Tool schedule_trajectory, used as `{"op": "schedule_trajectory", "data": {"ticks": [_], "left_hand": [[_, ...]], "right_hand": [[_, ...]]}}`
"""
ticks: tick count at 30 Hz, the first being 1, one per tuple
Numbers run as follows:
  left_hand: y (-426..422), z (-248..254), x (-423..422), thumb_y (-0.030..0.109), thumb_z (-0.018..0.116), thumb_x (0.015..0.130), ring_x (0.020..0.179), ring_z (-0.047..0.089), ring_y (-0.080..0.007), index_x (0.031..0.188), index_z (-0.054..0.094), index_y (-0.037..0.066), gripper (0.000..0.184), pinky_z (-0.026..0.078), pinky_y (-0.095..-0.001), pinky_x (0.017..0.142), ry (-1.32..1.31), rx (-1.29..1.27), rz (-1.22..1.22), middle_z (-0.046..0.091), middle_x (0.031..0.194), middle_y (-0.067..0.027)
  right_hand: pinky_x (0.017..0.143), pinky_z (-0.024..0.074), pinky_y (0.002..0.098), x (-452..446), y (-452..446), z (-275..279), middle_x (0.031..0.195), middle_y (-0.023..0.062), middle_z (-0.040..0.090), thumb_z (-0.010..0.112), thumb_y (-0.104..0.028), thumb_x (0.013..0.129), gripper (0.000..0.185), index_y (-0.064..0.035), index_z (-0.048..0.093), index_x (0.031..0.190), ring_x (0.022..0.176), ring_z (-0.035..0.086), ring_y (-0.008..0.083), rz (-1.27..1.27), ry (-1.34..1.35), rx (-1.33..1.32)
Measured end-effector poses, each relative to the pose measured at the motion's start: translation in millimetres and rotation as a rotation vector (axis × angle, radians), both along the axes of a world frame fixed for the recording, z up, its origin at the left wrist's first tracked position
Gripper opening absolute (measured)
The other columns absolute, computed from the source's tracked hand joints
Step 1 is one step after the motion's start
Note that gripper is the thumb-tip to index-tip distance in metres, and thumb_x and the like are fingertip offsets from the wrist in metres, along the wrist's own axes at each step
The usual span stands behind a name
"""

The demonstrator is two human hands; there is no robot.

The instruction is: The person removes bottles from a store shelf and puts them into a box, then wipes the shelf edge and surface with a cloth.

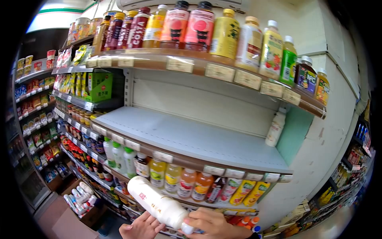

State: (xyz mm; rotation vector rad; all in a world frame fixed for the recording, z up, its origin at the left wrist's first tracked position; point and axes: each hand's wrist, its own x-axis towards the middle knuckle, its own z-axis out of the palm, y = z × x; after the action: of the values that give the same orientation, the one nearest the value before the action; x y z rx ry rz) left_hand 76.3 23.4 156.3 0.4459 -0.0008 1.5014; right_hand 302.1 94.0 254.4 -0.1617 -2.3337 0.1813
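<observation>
You've got one white bottle (157, 203) in hand, plus one similar white bottle (275, 129) up and right of your fingers, standing at the right end of the middle shelf (191, 131).

Other counts: two pink-labelled bottles (199, 26) on the top shelf (151, 59), well above your fingers. Three green-and-white bottles (118, 154), up and left of your fingers, upright on the lower shelf (223, 207). Two yellow-wrapped bottles (242, 193) at that row's right end, up and right of your right fingers.

Pose: your right hand (211, 225) comes in from the lower right, back of hand showing, fingers curled and clamped on the held bottle's cap end. Bottle is tilted, base up and left, cap down at your right fingers. Your left hand (140, 228) is palm up just below the bottle, thumb out to the left, fingers apart and slightly bent. Can't tell if the left fingertips touch the bottle's underside.

Containers: one open cardboard box (91, 214) on the floor, well left of your left fingers. It holds a pile of mostly white bottles (79, 197), too small to count. One green carton (98, 87) sits on a side shelf, up and left of both hands.
</observation>
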Motion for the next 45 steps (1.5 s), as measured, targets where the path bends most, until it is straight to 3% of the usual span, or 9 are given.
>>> {"op": "schedule_trajectory", "data": {"ticks": [14,17,18,25,26,34,39,43,45], "left_hand": [[-66.7,-70.5,-218.7,0.038,0.071,0.067,0.114,0.051,-0.03,0.138,0.033,-0.005,0.091,0.038,-0.0409,0.104,-0.053,-0.196,0.225,0.053,0.125,-0.0168],[-77.9,-72.7,-243.0,0.038,0.064,0.075,0.117,0.05,-0.0306,0.138,0.036,-0.005,0.081,0.037,-0.0408,0.105,-0.059,-0.131,0.274,0.051,0.131,-0.0177],[-71.2,-79.2,-251.2,0.038,0.065,0.063,0.131,0.04,-0.0349,0.141,0.027,-0.01,0.1,0.028,-0.0441,0.113,0.003,-0.257,0.34,0.042,0.141,-0.0238],[-72.8,-95.0,-286.8,0.036,0.062,0.064,0.134,0.037,-0.0321,0.141,0.027,-0.01,0.096,0.023,-0.0413,0.116,-0.138,-0.261,0.406,0.038,0.144,-0.022],[-71.6,-103.1,-292.9,0.036,0.062,0.066,0.135,0.037,-0.0316,0.141,0.029,-0.009,0.093,0.023,-0.0415,0.116,-0.16,-0.251,0.416,0.037,0.145,-0.0211],[-33.9,-153.9,-351.3,0.033,0.056,0.076,0.137,0.035,-0.03,0.14,0.031,-0.007,0.079,0.022,-0.0434,0.117,-0.279,-0.291,0.481,0.036,0.147,-0.0196],[-4.2,-198.0,-381.0,0.033,0.054,0.08,0.138,0.033,-0.031,0.143,0.029,-0.006,0.078,0.023,-0.0447,0.116,-0.36,-0.415,0.5,0.034,0.149,-0.0208],[19.3,-223.6,-397.2,0.033,0.06,0.078,0.128,0.043,-0.0284,0.14,0.035,-0.003,0.076,0.031,-0.0422,0.111,-0.364,-0.52,0.514,0.043,0.14,-0.0155],[27.8,-252.3,-407.4,0.03,0.052,0.085,0.128,0.043,-0.028,0.143,0.033,-0.001,0.068,0.03,-0.0419,0.112,-0.444,-0.499,0.5,0.043,0.141,-0.0124]], "right_hand": [[0.069,0.0536,0.0375,-258.2,-22.4,-92.8,0.093,0.0105,0.062,0.079,-0.014,0.058,0.049,-0.0075,0.064,0.105,0.083,0.063,0.0292,0.084,0.016,-0.082],[0.067,0.0538,0.0351,-294.1,-29.3,-101.4,0.089,0.0083,0.065,0.078,-0.016,0.068,0.041,-0.0068,0.064,0.105,0.079,0.065,0.0228,0.098,0.041,-0.164],[0.059,0.0516,0.0315,-306.4,-20.7,-109.2,0.086,0.0054,0.06,0.085,-0.012,0.059,0.048,-0.0079,0.064,0.102,0.07,0.062,0.0219,0.135,0.05,-0.2],[0.057,0.0505,0.0336,-377.5,-7.0,-118.7,0.074,0.0057,0.058,0.085,-0.011,0.054,0.041,-0.0078,0.065,0.09,0.063,0.06,0.023,0.228,0.028,-0.305],[0.05,0.0475,0.0314,-390.9,1.4,-124.9,0.068,0.0066,0.06,0.088,-0.013,0.053,0.039,-0.0063,0.063,0.082,0.056,0.06,0.0214,0.27,0.061,-0.286],[0.05,0.044,0.0318,-475.1,47.2,-165.9,0.069,0.0091,0.056,0.086,-0.014,0.055,0.04,-0.0046,0.057,0.081,0.056,0.058,0.0229,0.238,-0.04,-0.405],[0.054,0.0479,0.036,-522.4,80.1,-208.8,0.072,0.0124,0.06,0.084,-0.019,0.059,0.039,-0.0026,0.054,0.078,0.06,0.061,0.0281,0.085,-0.172,-0.562],[0.057,0.0488,0.0445,-559.3,98.1,-256.0,0.074,0.0156,0.061,0.081,-0.02,0.062,0.038,-0.004,0.051,0.08,0.067,0.063,0.0378,-0.001,-0.231,-0.6],[0.057,0.0485,0.0451,-576.5,103.4,-277.6,0.074,0.016,0.061,0.081,-0.02,0.062,0.039,-0.0039,0.05,0.079,0.067,0.063,0.0381,-0.056,-0.284,-0.624]]}}
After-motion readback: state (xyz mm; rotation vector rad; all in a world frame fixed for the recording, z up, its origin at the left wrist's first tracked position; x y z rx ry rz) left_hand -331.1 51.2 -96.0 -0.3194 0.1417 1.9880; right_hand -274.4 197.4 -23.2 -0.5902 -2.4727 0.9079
